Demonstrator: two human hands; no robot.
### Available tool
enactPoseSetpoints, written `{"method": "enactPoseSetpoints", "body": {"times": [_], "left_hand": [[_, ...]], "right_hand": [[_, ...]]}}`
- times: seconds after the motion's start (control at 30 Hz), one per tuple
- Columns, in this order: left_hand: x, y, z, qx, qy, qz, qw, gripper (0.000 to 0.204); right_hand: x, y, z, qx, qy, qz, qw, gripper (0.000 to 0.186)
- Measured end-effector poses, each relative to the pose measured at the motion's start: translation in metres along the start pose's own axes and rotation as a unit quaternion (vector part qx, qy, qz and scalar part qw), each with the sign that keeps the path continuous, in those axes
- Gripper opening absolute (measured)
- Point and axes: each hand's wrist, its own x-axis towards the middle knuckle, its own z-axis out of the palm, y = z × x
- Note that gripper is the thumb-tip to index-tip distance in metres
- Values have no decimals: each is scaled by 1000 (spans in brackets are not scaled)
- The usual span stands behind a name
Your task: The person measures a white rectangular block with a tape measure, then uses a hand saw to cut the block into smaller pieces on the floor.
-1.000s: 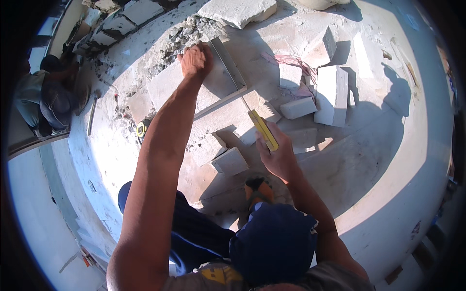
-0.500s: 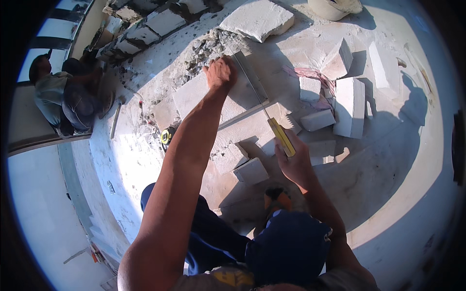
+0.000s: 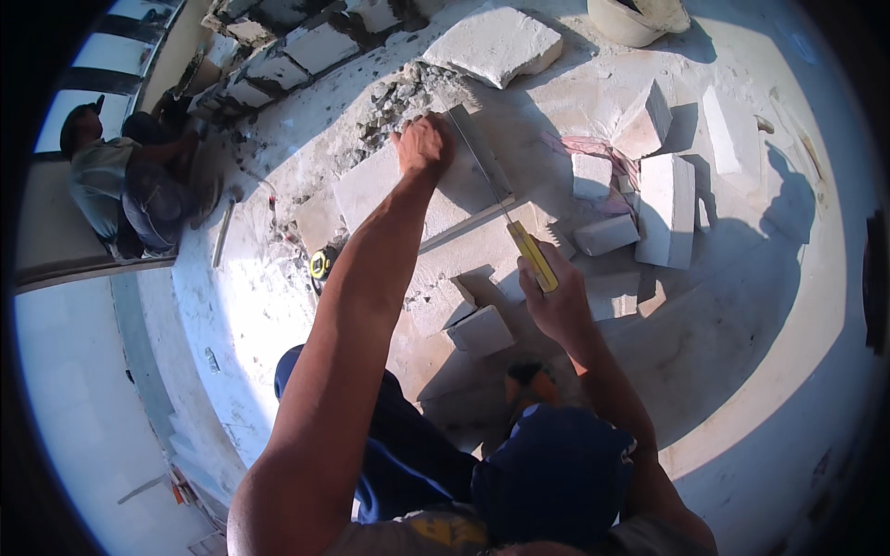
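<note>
My left hand (image 3: 422, 144) presses on the pale block (image 3: 375, 185), its fingers curled at the far end next to a saw cut line. My right hand (image 3: 552, 287) grips the yellow handle of a handsaw (image 3: 532, 255); the long grey blade lies across the block, just right of my left hand. A second pale piece (image 3: 477, 241) lies under the near edge. A yellow-and-black tape measure (image 3: 321, 262) sits left of my left forearm. Cut block pieces (image 3: 666, 208) and a pink tangle of string or cloth (image 3: 579, 144) lie to the right.
Rubble (image 3: 389, 107) lies beyond the block, below a low block wall (image 3: 315, 42). A slab (image 3: 491, 42) and a pale bucket (image 3: 630, 23) are at the back. A co-worker (image 3: 125, 181) crouches at the left, near a thin bar (image 3: 222, 232) on the floor.
The view has shifted, so the scene sits farther right and lower than a second ago. The saw and my right hand have moved slightly forward along the cut. My left hand stays on the block.
</note>
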Motion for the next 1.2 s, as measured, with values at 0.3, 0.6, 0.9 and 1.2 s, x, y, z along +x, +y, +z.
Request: {"method": "enactPoseSetpoints", "body": {"times": [0.3,0.6,0.9,1.2], "left_hand": [[-2,-7,-1,36,-36,-20,999,27],[9,-7,19,29,-19,0,999,27],[11,-30,25,68,1,28,997,31],[-6,-8,-5,43,-12,-15,999,35]], "right_hand": [[-147,25,-52,-67,5,19,998,37],[-19,12,1,-13,37,-9,999,35],[-43,6,-13,-18,19,-10,1000,28],[-149,38,-33,-68,51,-62,995,39]]}}
